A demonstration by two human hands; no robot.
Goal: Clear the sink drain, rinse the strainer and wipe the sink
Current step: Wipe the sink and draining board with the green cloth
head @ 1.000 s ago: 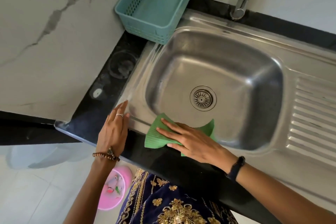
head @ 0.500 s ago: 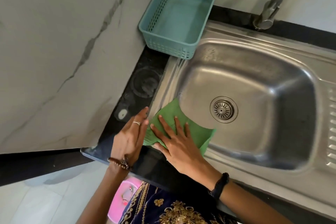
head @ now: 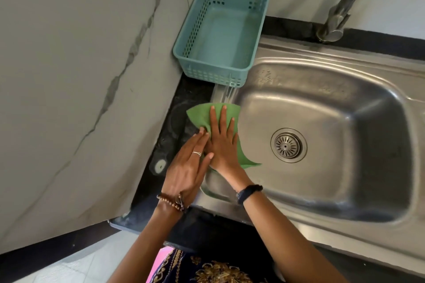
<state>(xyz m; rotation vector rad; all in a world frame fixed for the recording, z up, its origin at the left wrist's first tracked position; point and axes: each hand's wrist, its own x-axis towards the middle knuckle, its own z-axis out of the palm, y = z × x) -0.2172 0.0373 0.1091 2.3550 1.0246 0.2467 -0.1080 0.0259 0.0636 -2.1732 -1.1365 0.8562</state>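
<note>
A stainless steel sink (head: 333, 57) fills the right of the view, and its round strainer (head: 288, 145) sits in the drain. A green cloth (head: 200, 115) lies over the sink's left rim and inner wall. My right hand (head: 222, 142) presses flat on the cloth, fingers spread and pointing away from me. My left hand (head: 186, 172) lies flat beside it on the rim, its fingertips touching the right hand's thumb side, holding nothing.
A teal plastic basket (head: 213, 77) stands at the sink's far left corner, just beyond the cloth. The faucet (head: 338, 14) rises at the back. A black counter strip (head: 171, 122) and a marble wall (head: 80, 76) border the left. The drainboard lies off right.
My right hand slid the cloth from the sink's near rim leftward and then away along the left rim, toward the basket. My left hand followed and now touches the right.
</note>
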